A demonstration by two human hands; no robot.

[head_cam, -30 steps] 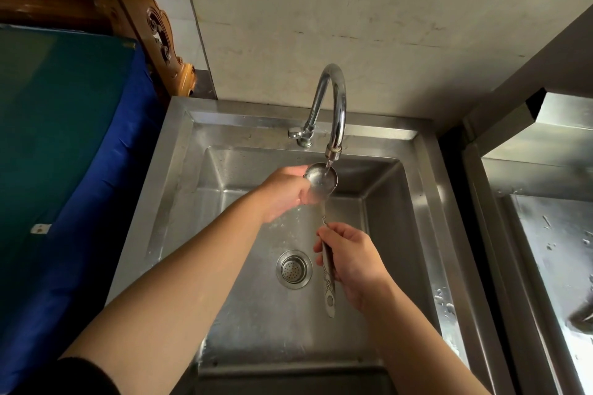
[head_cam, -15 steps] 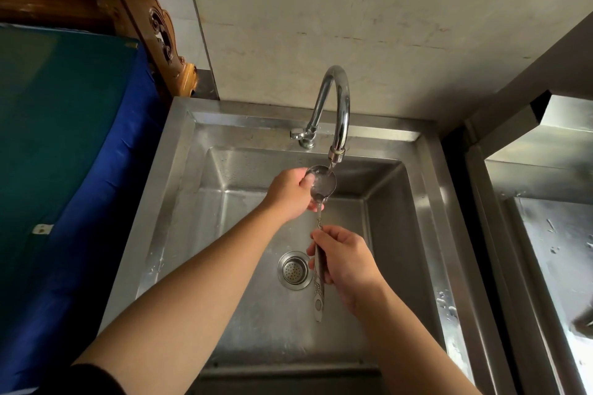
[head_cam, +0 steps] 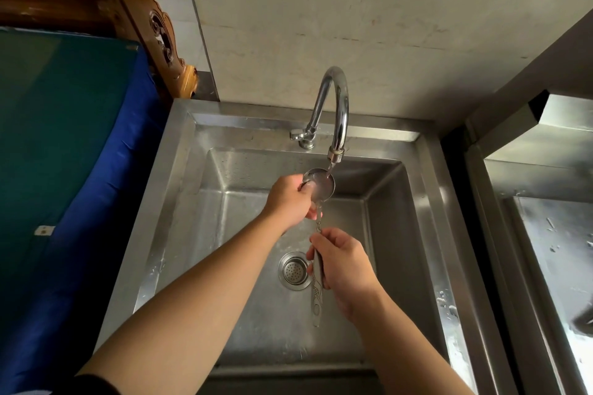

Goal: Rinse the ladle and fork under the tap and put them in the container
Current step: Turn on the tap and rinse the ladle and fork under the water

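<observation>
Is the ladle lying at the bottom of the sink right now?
No, the ladle is held up under the tap, the right hand gripping its handle and the left hand at its bowl.

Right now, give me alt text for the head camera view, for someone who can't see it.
Two bare hands hold a metal ladle under a running chrome tap over a steel sink. The left hand rubs the bowl; the right hand grips the patterned handle above the drain strainer.
</observation>
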